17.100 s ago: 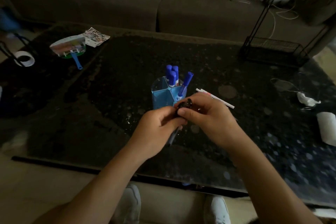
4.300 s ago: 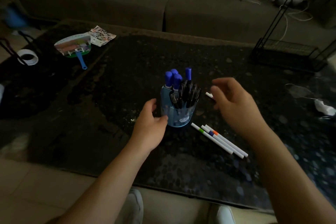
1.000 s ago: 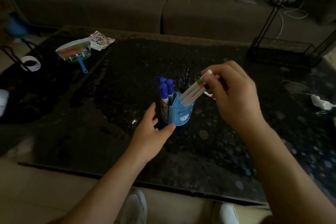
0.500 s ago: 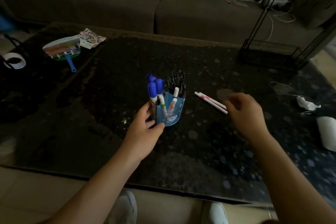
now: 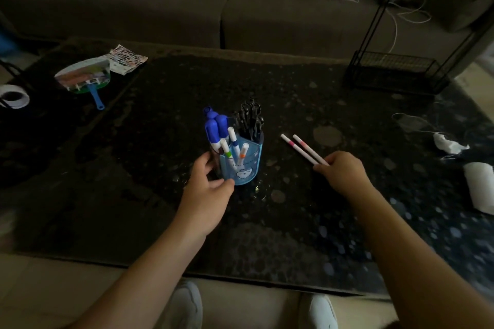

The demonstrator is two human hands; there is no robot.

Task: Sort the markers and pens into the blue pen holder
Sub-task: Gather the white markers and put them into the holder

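Note:
The blue pen holder (image 5: 244, 167) stands upright in the middle of the dark table. It holds blue-capped markers (image 5: 214, 127), black pens (image 5: 250, 121) and three thin white pens (image 5: 233, 145). My left hand (image 5: 204, 189) cups the holder's left side, thumb at its base. Two thin white pens with pink bands (image 5: 303, 152) lie side by side on the table to the holder's right. My right hand (image 5: 343, 172) has its fingertips pinched on their near ends.
A hand fan with a blue handle (image 5: 87, 79), a printed sheet (image 5: 128, 57) and a tape roll (image 5: 13, 96) sit far left. A black wire rack (image 5: 395, 75) stands back right; white tissue (image 5: 449, 144) and a white roll (image 5: 481, 187) lie right. A sofa (image 5: 240, 0) runs behind.
The three white pens went from my right hand into the holder. My right hand then dropped to the table and now grips the near ends of the two pink-banded pens.

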